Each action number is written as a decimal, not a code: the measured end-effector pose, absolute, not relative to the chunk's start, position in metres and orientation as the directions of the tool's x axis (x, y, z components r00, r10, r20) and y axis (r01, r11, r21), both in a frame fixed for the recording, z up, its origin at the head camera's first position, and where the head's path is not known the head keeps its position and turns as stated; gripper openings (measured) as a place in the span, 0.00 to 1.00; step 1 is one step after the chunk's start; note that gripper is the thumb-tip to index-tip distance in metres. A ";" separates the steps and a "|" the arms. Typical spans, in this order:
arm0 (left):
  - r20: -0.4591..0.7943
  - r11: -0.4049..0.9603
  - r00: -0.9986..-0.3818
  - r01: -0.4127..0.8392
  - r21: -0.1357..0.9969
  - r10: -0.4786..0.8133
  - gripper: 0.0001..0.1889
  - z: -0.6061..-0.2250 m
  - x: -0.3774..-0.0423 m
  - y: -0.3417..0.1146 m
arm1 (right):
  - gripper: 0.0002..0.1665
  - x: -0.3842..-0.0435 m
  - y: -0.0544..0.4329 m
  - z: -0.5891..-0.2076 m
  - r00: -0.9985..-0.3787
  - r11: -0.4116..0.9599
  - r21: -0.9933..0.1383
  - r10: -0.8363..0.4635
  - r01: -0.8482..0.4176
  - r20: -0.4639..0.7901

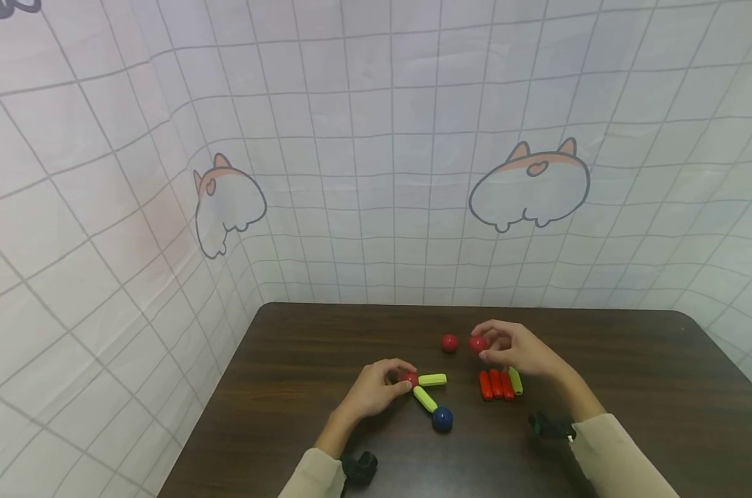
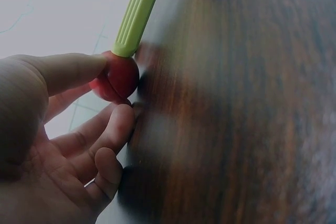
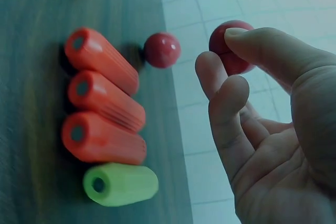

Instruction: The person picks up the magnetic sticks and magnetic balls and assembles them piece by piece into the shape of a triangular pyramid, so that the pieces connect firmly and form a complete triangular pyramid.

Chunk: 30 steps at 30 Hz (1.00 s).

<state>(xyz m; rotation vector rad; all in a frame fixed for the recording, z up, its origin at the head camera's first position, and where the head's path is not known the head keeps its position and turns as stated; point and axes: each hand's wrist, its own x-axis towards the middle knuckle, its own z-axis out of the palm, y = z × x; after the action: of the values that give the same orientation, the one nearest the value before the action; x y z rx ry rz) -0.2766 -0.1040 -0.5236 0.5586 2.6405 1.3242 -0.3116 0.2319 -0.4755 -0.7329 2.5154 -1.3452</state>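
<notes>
Head view: a person's two bare hands work well apart above a dark wooden table (image 1: 631, 360). On the left, the left hand (image 1: 371, 389) pinches the first red ball (image 1: 409, 378) between thumb and fingers, at the table surface. On the right and farther back, the right hand (image 1: 517, 349) pinches the second red ball (image 1: 477, 344) between thumb and fingertips; both wrist views suggest this ball is raised off the wood. From the first red ball two yellow-green sticks spread in a sideways V: the far stick (image 1: 432, 380) points right, its long axis running left to right, while the near stick (image 1: 425, 399) slants toward the near right and ends at a blue ball (image 1: 442, 419). The far stick's right end bears no ball and lies between the hands, nearer the left; the second red ball is to the far right of that end, clearly apart from it. A third red ball (image 1: 450, 343) sits just left of the right hand. On its near side, three orange-red sticks (image 1: 496, 384) and one yellow-green spare stick (image 1: 515, 381) lie side by side, long axes roughly near to far. Beyond the table hangs a white gridded cloth (image 1: 376, 173) with cartoon animal drawings (image 1: 530, 190).
</notes>
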 end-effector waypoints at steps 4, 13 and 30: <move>0.044 0.546 -0.923 0.265 0.795 0.383 0.11 -0.525 -0.277 -0.104 | 0.21 -0.305 0.229 -0.481 -0.851 0.438 -0.832 -0.519 -0.342 0.077; 0.045 0.543 -0.921 0.267 0.796 0.387 0.11 -0.525 -0.278 -0.104 | 0.22 -0.295 0.221 -0.492 -0.847 0.399 -0.856 -0.525 -0.329 0.081; 0.041 0.546 -0.920 0.267 0.794 0.390 0.12 -0.523 -0.277 -0.104 | 0.21 -0.282 0.200 -0.496 -0.846 0.403 -0.852 -0.526 -0.335 0.084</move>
<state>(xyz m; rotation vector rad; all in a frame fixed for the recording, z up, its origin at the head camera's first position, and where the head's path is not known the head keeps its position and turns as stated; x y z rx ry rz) -0.2771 -0.1044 -0.5234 0.5638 2.6363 1.3185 -0.2818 0.2001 -0.4964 -0.7660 2.4595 -1.4228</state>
